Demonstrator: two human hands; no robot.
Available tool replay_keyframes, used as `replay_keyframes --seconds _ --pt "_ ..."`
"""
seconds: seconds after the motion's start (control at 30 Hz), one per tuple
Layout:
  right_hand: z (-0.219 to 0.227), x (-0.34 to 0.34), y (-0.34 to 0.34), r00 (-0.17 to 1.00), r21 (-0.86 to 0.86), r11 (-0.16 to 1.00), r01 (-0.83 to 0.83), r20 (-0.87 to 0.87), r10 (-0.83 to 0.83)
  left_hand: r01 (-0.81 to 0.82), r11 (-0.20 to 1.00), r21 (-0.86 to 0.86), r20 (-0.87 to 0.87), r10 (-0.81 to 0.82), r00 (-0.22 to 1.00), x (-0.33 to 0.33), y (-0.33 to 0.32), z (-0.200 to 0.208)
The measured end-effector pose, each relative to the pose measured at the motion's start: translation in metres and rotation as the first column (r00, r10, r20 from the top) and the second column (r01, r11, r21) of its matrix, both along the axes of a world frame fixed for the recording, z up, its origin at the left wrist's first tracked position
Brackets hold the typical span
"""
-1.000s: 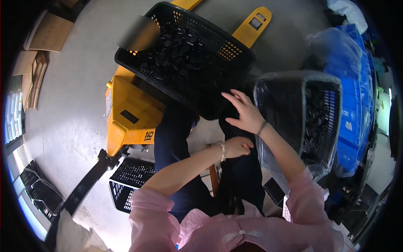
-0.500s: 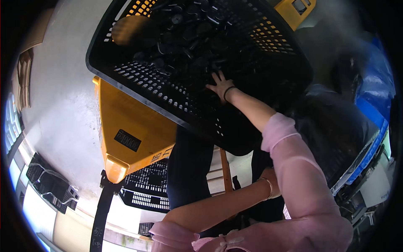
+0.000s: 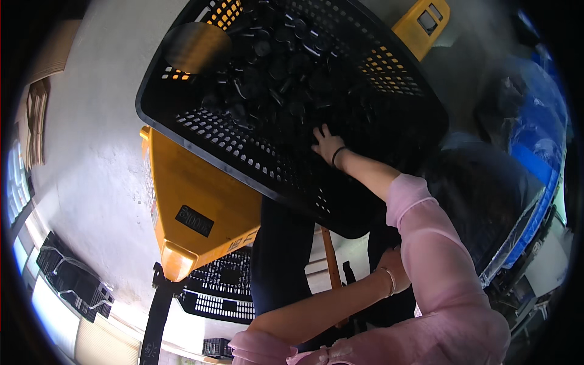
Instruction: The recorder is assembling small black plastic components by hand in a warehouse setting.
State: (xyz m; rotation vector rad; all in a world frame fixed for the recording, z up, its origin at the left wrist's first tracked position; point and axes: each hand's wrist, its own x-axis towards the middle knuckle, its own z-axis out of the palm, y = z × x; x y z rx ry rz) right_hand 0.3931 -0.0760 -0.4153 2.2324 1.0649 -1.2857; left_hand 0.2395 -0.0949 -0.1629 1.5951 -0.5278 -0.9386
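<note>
My right hand (image 3: 329, 148), with a dark band at the wrist, reaches into a large black plastic basket (image 3: 210, 155). Its fingers point away from me, slightly apart, near a pile of small black parts (image 3: 277, 67). Some of these parts show shiny metal bits; their exact kind is too dark to make out. I see nothing held in this hand. My left arm crosses my lap, and my left hand (image 3: 396, 266), below a thin bracelet, rests by my right sleeve. Its fingers are hidden.
A yellow pallet truck (image 3: 201, 188) stands under the basket, with its black handle (image 3: 155, 322) at lower left. Black crates (image 3: 219, 301) lie beyond my legs. A blue plastic-covered bundle (image 3: 538, 121) is at right, flattened cardboard (image 3: 36, 121) at far left.
The view has shifted, so the basket and pallet truck appear slightly lower and further right. My right hand has drawn back a little and its fingers are less spread. The left hand stays put.
</note>
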Motion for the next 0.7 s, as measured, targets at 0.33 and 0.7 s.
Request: replay_keyframes --seconds 0.33,0.7 --pt "0.023 0.01 0.011 0.994 -0.114 0.993 0.038 -0.097 -0.049 0.083 0.994 0.068 -0.111 -0.075 0.991 0.01 0.004 0.004" --pt "0.12 0.039 -0.068 -0.01 0.037 -0.05 0.998 -0.696 -0.718 0.263 0.943 0.205 -0.122 -0.242 0.963 0.034 0.014 -0.007"
